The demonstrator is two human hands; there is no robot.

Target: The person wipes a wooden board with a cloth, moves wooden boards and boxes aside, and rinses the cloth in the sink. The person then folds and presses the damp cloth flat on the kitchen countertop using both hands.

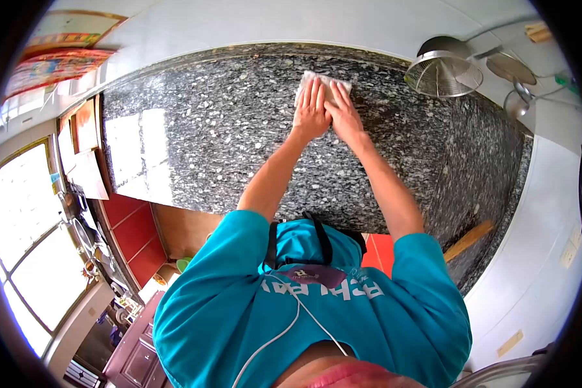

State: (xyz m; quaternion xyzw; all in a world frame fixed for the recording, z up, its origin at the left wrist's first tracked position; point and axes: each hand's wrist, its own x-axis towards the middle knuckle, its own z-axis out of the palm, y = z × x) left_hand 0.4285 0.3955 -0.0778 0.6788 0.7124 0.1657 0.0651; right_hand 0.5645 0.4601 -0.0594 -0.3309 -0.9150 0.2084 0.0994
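A folded, whitish cloth (310, 77) lies on the dark speckled granite countertop (226, 129), near its back edge. My left hand (312, 111) rests flat on the cloth with its fingers stretched forward. Beside it, my right hand (345, 116) also lies flat, its fingers extended over the right part of the cloth. The two hands touch or nearly touch near the thumbs. Both palms face down, so the middle of the cloth is hidden under them.
On the right, a wire strainer (443, 74) and a ladle (517, 103) hang by the wall. A wooden object, perhaps a handle (469, 240), lies at the counter's right part. Wooden frames or boards (86, 125) stand at the left end, near a bright window (42, 258).
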